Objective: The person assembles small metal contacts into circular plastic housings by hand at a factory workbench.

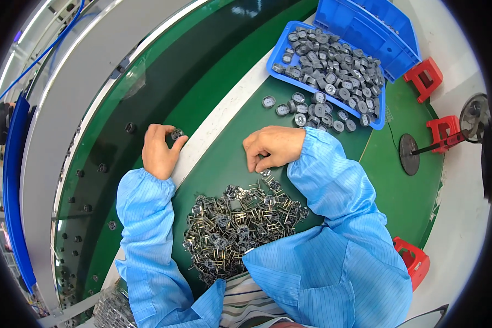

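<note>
Green desk (224, 147) is spanning centre. Blue bin (381, 109), upper right, is brimming with grey housings (344, 68). Pronged metal parts (229, 229) are lying heaped, lower centre. Left hand (159, 150), centre left, is pinching a dark component (177, 134). Right hand (273, 146), centre, is curling at a small part (266, 173); grip unclear.

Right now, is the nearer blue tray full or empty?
Close to full: grey pieces are heaped across the blue tray, with little of its bottom showing.

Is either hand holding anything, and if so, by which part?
The left hand pinches a small dark part, apparently by its edges, between thumb and forefinger. The right hand is at a small shiny piece; whether it grips that cannot be told.
</note>
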A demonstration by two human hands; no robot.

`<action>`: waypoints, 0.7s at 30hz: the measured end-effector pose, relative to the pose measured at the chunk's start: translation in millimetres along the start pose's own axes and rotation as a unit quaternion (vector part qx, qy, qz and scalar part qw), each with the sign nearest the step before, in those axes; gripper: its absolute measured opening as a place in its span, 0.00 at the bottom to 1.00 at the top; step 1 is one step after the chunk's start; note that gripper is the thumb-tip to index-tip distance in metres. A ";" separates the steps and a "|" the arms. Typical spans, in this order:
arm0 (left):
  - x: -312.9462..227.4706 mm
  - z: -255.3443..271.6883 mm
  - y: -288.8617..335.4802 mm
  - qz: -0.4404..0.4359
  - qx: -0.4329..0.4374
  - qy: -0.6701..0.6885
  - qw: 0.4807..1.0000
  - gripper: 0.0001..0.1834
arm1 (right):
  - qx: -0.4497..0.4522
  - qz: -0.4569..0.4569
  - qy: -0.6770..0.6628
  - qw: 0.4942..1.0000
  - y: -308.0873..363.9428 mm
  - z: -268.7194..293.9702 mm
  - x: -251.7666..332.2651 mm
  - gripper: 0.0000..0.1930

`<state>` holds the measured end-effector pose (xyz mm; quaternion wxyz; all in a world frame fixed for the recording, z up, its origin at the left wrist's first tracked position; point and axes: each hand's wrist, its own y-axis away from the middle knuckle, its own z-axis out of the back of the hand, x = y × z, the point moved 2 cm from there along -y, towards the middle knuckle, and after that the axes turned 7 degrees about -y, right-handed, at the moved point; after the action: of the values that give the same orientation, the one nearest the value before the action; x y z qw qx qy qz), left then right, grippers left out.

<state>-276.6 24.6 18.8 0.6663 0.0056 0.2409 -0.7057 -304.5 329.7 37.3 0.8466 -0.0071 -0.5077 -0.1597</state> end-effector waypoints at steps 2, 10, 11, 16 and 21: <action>-5.4 2.9 3.4 -0.066 -0.077 -0.077 0.992 0.30 | 0.006 0.006 0.014 1.000 -0.6 -0.6 0.2 0.12; -64.7 2.5 39.8 0.013 -0.041 0.297 0.954 0.18 | 0.043 0.048 0.034 0.997 -2.4 -11.5 0.9 0.11; -65.6 2.5 44.4 0.011 -0.041 0.297 0.954 0.18 | 0.047 0.036 0.023 0.998 -4.2 -12.2 -0.8 0.10; -69.9 6.9 45.5 -0.002 -0.046 0.299 0.953 0.26 | -0.016 -0.005 -0.066 0.998 -9.0 -6.6 1.9 0.09; -74.1 12.5 40.2 -0.012 -0.070 0.270 0.960 0.28 | -0.309 0.001 -0.017 0.951 -17.8 -7.2 -4.0 0.06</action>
<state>-226.4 89.9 40.8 0.5669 0.1462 0.4603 -0.6673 -305.0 312.6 27.7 0.7942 -0.2717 -0.4480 -0.3079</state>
